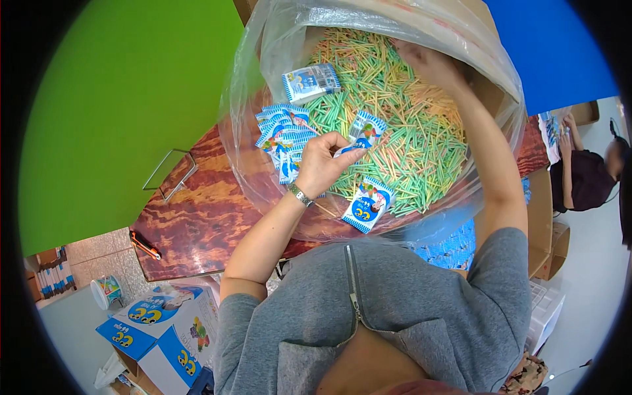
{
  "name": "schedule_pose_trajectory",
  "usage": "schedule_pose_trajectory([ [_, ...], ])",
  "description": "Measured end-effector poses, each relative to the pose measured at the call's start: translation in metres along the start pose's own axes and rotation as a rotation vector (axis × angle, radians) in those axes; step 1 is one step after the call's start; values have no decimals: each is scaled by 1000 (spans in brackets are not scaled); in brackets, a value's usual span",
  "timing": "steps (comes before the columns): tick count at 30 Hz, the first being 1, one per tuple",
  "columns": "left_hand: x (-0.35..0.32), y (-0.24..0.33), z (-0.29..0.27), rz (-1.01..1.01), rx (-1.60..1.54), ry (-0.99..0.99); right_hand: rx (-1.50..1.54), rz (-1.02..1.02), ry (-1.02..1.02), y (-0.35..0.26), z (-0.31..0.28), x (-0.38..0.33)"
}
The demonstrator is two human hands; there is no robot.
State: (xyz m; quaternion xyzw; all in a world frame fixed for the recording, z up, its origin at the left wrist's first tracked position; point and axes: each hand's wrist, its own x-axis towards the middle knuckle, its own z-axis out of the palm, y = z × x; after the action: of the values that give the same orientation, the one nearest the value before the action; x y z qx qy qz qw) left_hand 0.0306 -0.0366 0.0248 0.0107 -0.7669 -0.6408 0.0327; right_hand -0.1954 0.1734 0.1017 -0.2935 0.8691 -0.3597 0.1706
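Observation:
Between the thumb and fingers of my left hand [321,161] is a small blue-and-white packet [367,125], held over a heap of thin pastel candy sticks [395,105]. The sticks are green, yellow and pink and lie in a big clear plastic bag [238,131]. My right hand [426,66] reaches to the far side of the heap, where its fingers are blurred and partly hidden among the sticks. Left of my left hand lies a pile of similar flat packets [280,135]. One larger packet [311,82] rests behind them, and a single packet [368,203] lies nearer me.
The bag sits on a red-brown marbled table [197,227]. A bent metal wire frame [172,174] and an orange-black box cutter [145,245] are on its left. A blue-white carton [158,329] stands at lower left. Another person [586,174] works at the far right.

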Motion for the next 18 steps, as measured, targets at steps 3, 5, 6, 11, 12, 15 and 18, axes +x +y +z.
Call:
schedule_pose_trajectory([
  [3, -2, 2, 2, 7, -11, -7, 1439, -77, -12, 76, -25, 56],
  [5, 0, 9, 4, 10, -59, -28, 1911, -104, -6, 127, -43, 79],
  [6, 2, 9, 5, 9, -53, -47, 2445, -38, -315, 154, -54, 84],
  [11, -7, 4, -8, 8, -24, 31, 3664, 59, -965, 96, -10, 86],
  [12, -8, 5, -8, 2, -26, 34, 3889, 24, -1033, 75, -8, 78],
  [15, -4, 7, -4, 15, -36, 17, 3967, 24, -1003, 66, -15, 72],
  [18, -2, 10, -2, 22, -23, 7, 3528, 178, -757, 70, -28, 67],
])
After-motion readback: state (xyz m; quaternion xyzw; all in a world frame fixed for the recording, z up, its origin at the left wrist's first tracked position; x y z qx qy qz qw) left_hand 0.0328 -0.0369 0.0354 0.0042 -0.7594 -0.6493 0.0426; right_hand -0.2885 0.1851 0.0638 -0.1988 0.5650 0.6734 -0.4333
